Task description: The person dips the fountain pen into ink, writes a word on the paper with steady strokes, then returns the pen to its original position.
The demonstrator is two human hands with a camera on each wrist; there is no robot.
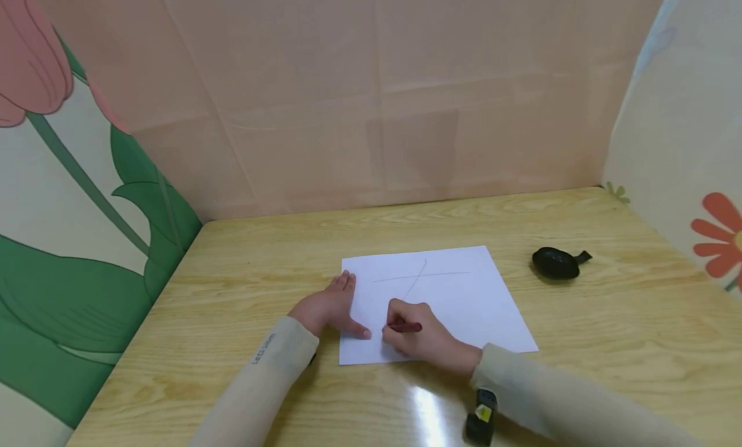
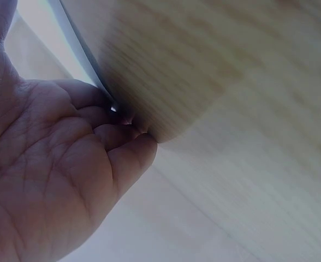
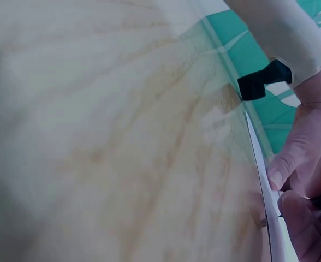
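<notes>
Gripping a dark red pen [image 1: 413, 327] between thumb and fingers, the right hand [image 1: 428, 334] rests on a white sheet of paper [image 1: 466, 305], lower centre of the head view. The left hand [image 1: 333, 307], fingers extended and thumb spread, lies across the paper's left edge. Above the right hand, two thin lines [image 1: 420, 275] cross on the sheet, one nearly level, one slanting. Pale sleeves [image 1: 246, 392] cover both arms at the frame's bottom. Right of the paper, a small black oval object [image 1: 555, 263] sits on the wooden table [image 1: 243, 292]; a pinkish cloth [image 1: 313, 99] fills the upper centre.
</notes>
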